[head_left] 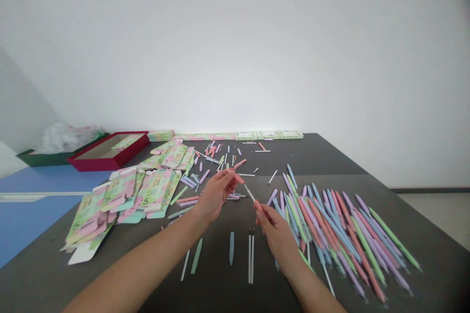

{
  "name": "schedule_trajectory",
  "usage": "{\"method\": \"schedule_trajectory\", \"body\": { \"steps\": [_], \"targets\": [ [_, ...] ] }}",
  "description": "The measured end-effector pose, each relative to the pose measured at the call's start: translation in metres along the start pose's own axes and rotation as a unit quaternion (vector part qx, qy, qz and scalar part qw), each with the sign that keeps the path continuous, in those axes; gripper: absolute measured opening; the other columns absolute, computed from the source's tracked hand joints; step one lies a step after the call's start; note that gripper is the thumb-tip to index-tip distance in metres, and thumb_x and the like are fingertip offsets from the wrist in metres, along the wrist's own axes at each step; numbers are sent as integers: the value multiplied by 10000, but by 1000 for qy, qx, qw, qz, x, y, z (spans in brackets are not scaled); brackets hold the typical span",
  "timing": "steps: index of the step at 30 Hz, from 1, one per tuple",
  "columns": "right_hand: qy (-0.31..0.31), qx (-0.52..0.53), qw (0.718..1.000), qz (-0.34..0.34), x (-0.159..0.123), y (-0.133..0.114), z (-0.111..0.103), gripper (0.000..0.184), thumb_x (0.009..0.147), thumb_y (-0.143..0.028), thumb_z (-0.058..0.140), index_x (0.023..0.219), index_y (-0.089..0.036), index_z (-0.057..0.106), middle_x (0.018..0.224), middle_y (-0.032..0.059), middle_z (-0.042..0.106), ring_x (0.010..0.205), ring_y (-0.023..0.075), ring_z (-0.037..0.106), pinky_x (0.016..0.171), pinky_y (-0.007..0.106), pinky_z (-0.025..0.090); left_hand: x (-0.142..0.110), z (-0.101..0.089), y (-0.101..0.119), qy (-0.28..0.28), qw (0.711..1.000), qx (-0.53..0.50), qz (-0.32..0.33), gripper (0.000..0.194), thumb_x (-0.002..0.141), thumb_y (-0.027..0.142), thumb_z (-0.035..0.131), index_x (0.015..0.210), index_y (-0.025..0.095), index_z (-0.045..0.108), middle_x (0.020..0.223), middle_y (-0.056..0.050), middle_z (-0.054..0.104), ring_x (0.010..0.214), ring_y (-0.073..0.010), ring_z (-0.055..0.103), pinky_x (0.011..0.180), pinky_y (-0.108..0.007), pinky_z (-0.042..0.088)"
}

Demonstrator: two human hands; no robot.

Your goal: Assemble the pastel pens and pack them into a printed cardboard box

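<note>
Pile of pastel pens blocks low passage just right of right grip; bare worktop beyond, toward wall. Flat cartons crowd left, red tray behind. Scattered pen parts obstruct ahead. Between forearms, room broken by blue barrel, two white refills. Air above piles open.

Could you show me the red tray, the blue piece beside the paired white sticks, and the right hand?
Red tray [95, 164]: head view, on its front wall.
Blue piece [231, 248]: head view, on its middle.
Right hand [273, 225]: head view, on its back.
</note>
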State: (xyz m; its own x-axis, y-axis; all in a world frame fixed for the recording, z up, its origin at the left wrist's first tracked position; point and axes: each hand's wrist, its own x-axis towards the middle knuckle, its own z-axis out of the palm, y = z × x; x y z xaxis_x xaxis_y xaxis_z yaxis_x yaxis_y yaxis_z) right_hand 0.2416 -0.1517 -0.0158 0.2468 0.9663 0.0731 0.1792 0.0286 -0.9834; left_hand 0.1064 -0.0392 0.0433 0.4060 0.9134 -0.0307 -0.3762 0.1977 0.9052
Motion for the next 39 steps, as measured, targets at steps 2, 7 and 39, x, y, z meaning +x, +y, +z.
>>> {"method": "schedule_trajectory", "body": {
  "steps": [2, 7, 39],
  "targets": [
    [0, -9, 1000, -5, 1, 1, 0, 376, 867, -441, 434, 1100, -195, 595, 698, -14, 505, 614, 146, 456, 552, 238, 345, 0, 1, 1, -1, 1000, 13, 4, 204, 748, 328, 663, 846, 155, 616, 784, -10, 656, 705, -70, 585, 680, -169, 456],
    [5, -60, 998, -20, 3, 3, -2, 360, 873, -410, 425, 1096, -195, 609, 705, -4, 553, 654, 167, 511, 587, 254, 375, 0, 2, -1, 17, 994, 101, 31, 232, 729, 355, 659, 814, 150, 591, 753, -23, 663, 689, -100, 588, 670, -211, 457],
    [-36, 38, 998, 29, 2, -7, -8, 242, 759, -405, 569, 826, -183, 638, 616, -17, 512, 524, 108, 430, 462, 217, 303, -39, 1, -38, 35, 985, 168, 25, 172, 710, 320, 671, 711, 154, 625, 795, -14, 626, 734, -126, 562, 725, -245, 444]
  ]
}}
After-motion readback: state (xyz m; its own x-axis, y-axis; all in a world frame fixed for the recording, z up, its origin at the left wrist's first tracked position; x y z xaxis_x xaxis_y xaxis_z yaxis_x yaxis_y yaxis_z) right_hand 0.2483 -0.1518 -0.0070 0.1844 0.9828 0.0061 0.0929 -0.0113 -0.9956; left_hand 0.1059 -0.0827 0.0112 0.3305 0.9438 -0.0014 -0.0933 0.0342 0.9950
